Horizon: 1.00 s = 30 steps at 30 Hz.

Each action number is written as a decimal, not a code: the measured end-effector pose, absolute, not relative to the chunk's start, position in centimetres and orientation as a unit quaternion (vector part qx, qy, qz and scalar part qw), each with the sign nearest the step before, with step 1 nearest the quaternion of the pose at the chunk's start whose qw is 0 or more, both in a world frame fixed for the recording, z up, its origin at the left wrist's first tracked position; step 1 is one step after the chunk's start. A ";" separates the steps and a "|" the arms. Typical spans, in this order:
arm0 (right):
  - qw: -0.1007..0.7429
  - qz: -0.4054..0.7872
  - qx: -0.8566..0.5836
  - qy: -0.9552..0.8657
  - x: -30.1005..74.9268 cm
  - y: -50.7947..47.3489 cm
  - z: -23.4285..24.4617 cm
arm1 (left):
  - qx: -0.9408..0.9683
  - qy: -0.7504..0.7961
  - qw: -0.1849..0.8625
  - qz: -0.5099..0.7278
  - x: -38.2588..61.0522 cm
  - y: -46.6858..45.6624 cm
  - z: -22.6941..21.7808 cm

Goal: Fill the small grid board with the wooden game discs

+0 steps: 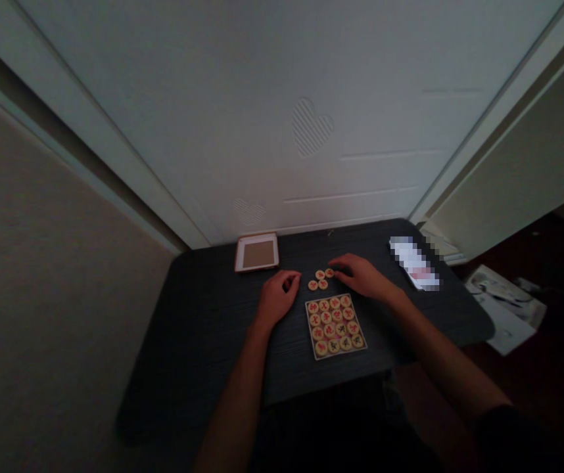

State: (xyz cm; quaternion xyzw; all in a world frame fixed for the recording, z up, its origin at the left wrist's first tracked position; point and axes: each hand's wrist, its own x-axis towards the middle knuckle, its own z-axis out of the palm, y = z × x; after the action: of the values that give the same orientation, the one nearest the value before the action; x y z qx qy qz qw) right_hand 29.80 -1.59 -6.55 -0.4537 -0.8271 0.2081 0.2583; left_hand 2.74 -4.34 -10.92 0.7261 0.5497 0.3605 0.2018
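A square tray [364,347] of round wooden Chinese chess pieces lies near the table's front edge, its pieces in rows, most with red characters and several with black ones. Just beyond it a few loose Chinese chess pieces [313,285] lie flat in a small cluster. My right hand [358,272] has its fingertips and thumb at the edges of the rightmost loose Chinese chess piece [329,272]. To the left of the cluster, my left hand [281,295] rests on the table with fingers curled in, touching no piece; I see nothing in it.
A shallow box lid [257,254] stands at the back of the dark table [203,309], by the white panel wall. On the right side lies a phone with a blurred screen [414,263]. Beyond the table's right edge, a white box [509,302] sits lower down.
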 end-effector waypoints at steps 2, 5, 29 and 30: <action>0.227 0.231 -0.429 -0.843 29.4 -0.5 -6.9 | 0.727 0.548 0.202 0.360 2.7 -4.3 -10.9; 0.218 0.243 -0.422 -0.846 29.0 0.1 -7.4 | 0.729 0.547 0.201 0.358 2.7 -4.3 -10.8; 0.331 0.284 -0.495 -0.752 31.6 -12.0 -5.7 | 0.730 0.547 0.202 0.357 2.8 -4.3 -11.0; 0.330 0.284 -0.487 -0.757 31.4 -12.8 -5.7 | 0.730 0.547 0.202 0.357 2.8 -4.3 -10.9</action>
State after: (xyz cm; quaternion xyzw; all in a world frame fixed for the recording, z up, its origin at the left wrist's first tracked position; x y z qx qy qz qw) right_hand 31.42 -12.81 -5.68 -0.4872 -0.7569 0.2837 0.3305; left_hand 2.78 -4.29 -10.93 0.7300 0.5467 0.3572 0.2017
